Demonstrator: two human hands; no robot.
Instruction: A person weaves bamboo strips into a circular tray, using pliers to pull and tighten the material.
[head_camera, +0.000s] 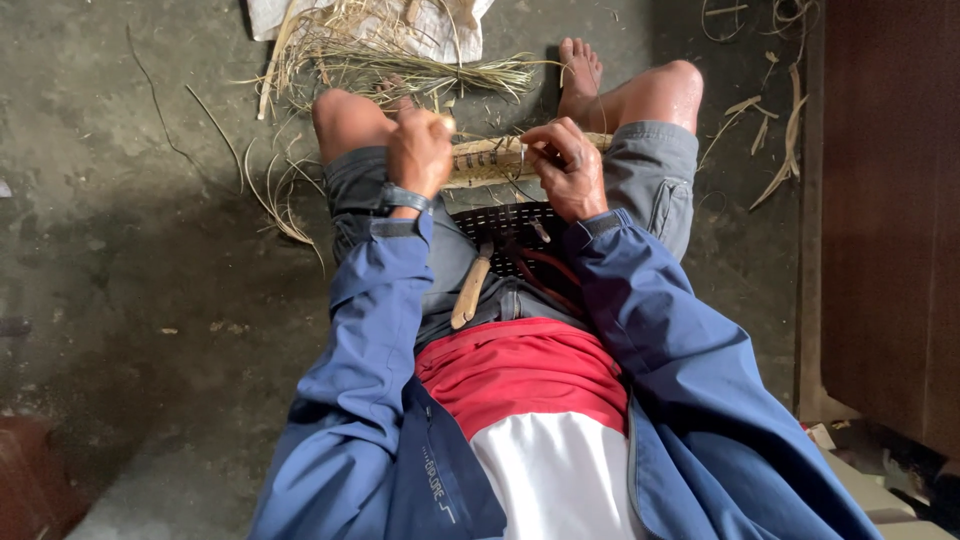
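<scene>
Head view: left hand (420, 150) clamps the woven basket rim (490, 160) steady across both knees while right hand (567, 165) pinches a binding strip at it.

Dim grey concrete floor (130, 250), wooden furniture (890, 200)

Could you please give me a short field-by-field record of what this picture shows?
Setting: seated person, concrete floor
Left hand: closed around the woven basket rim
Right hand: pinching at the same rim
Basket body: dark weave, resting in the lap
Lap: a wooden-handled tool lies there, untouched
Floor ahead: loose dried fibre strips on a pale cloth
</scene>
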